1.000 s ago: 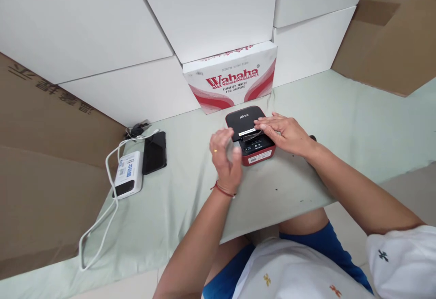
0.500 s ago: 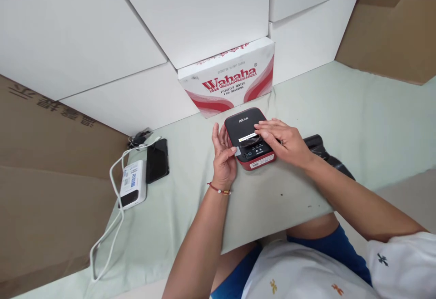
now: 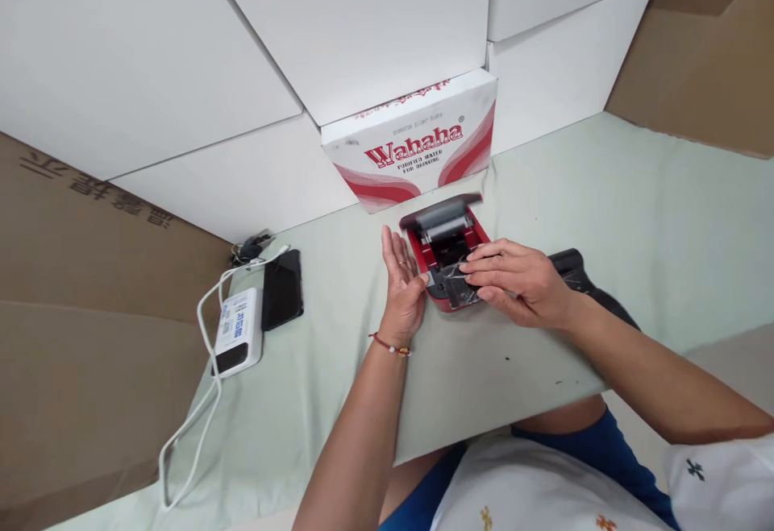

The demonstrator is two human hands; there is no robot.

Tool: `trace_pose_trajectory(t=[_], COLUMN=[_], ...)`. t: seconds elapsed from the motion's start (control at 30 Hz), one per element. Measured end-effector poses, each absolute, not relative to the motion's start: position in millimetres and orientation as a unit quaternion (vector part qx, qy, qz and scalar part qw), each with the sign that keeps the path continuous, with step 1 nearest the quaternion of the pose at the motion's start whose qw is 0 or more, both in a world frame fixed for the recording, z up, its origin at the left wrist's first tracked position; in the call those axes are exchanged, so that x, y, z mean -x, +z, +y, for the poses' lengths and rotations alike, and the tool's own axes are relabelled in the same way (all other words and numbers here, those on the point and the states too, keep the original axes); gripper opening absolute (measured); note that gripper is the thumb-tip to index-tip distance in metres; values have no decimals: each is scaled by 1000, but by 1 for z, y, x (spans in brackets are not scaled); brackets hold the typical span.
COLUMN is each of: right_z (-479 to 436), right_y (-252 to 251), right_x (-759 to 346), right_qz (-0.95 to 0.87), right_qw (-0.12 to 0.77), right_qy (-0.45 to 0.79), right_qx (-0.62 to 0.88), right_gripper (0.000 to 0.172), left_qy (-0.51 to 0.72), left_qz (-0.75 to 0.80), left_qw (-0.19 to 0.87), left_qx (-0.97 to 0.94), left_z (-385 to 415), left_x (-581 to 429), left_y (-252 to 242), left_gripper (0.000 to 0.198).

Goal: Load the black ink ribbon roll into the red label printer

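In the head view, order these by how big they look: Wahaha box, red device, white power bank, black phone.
1. Wahaha box
2. Red device, partly covered
3. White power bank and black phone: too alike to rank surely

There is one view, and it comes from a camera worn on the person's head. It looks forward and steeply down, from above the white shirt (image 3: 538, 483), whose front enters at the bottom edge. The label printer (image 3: 448, 233) is seen near the middle, from above and rather close. The view is wide: cardboard (image 3: 78, 378) is cut by the left edge, and white panels (image 3: 351, 23) fill the top.
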State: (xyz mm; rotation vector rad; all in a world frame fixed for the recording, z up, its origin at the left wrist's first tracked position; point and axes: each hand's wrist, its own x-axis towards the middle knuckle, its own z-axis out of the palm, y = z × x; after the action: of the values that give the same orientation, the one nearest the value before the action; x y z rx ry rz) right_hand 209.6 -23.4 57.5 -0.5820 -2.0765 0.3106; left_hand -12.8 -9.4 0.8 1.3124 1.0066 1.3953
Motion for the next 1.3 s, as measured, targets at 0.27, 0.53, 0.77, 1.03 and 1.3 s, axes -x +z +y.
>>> trace_pose_trajectory(t=[0.27,0.53,0.77,1.03,1.3], right_z=[16,89,61,35,5], right_y=[122,86,133,172,99], right_x=[-198,-142,-183,-296,-287], right_qz=[-862,-886,-901,-869,-775], right_qw=[214,-35,49,-25,-29], right_qy=[141,53,80,164,211], right_qx=[437,460,425,466,595], right_gripper=[36,13,26,25,42], left_qy=[585,595,603,608,598], left_qz=[366,337,322,321,330], left_qw=[509,521,531,543,542], left_qx=[-515,-512,-500,-482,-489], left_z=[-8,-2,-1,0,4], left_x=[11,12,10,9,9], left_y=[-6,-10,-10,-4,-4], left_gripper=[87,83,81,81,86])
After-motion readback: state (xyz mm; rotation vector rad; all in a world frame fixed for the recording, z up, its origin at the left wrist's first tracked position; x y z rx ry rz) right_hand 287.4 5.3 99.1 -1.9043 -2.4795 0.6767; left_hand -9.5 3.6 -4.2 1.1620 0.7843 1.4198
